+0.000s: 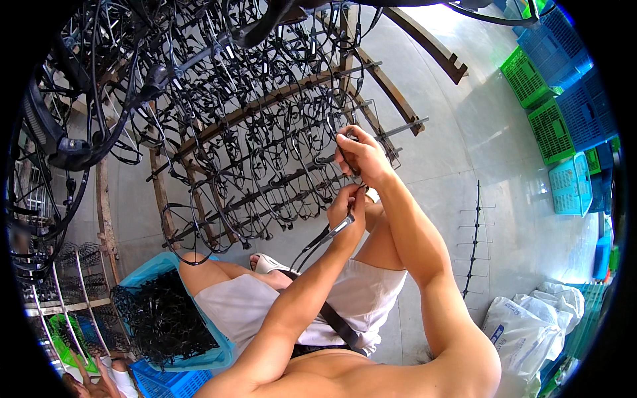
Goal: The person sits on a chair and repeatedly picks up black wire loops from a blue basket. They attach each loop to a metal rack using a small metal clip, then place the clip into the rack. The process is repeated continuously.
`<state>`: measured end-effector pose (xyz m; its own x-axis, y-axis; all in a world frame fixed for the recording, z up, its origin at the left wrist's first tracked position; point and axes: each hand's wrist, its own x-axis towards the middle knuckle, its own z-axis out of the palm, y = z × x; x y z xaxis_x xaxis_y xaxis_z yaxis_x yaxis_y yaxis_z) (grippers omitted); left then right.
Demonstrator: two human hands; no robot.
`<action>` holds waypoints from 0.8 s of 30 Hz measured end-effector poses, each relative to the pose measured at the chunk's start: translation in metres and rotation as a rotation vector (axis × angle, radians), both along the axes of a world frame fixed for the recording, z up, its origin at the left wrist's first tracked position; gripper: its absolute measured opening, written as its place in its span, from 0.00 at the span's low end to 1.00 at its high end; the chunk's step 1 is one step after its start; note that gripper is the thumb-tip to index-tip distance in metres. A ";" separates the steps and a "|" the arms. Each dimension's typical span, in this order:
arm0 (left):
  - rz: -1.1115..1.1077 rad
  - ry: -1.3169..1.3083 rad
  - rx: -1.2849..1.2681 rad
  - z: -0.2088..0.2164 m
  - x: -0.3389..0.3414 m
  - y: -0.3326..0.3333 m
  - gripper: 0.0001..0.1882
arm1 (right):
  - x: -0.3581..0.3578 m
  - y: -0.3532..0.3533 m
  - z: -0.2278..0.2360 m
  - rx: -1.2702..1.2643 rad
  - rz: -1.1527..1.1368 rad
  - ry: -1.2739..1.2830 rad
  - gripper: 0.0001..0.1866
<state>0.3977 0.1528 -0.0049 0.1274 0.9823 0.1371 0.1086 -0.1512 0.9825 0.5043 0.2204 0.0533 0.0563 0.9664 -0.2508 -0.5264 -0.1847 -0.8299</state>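
Note:
My left hand (348, 211) is closed around a black cord (306, 251) whose loose loops hang below it. A silver-grey flat piece (342, 224) on the cord lies against the wrist. Just above, my right hand (362, 157) is closed with its fingers curled on a thin dark part (354, 169), apparently of the same cord. The fingers hide most of that part. Both hands are in front of a dark metal rack (255, 109), hung with many black looped cords on its bars.
At my left knee stands a light-blue basket (229, 355) heaped with black strips. Green crates (552, 131) and blue crates line the right side. White plastic bags (531, 325) and a thin spiked rod (474, 232) lie on the floor at right. Another person (106, 378) appears lower left.

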 end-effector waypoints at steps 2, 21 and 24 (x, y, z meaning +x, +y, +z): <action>-0.006 0.018 -0.017 0.002 0.000 0.000 0.07 | 0.002 -0.002 -0.001 0.014 -0.025 0.014 0.07; -0.020 -0.162 -0.003 -0.015 0.012 0.008 0.09 | 0.006 -0.013 -0.014 0.060 -0.095 -0.107 0.08; -0.024 -0.195 -0.173 -0.007 0.013 0.004 0.11 | 0.005 -0.014 -0.015 0.046 -0.112 -0.104 0.09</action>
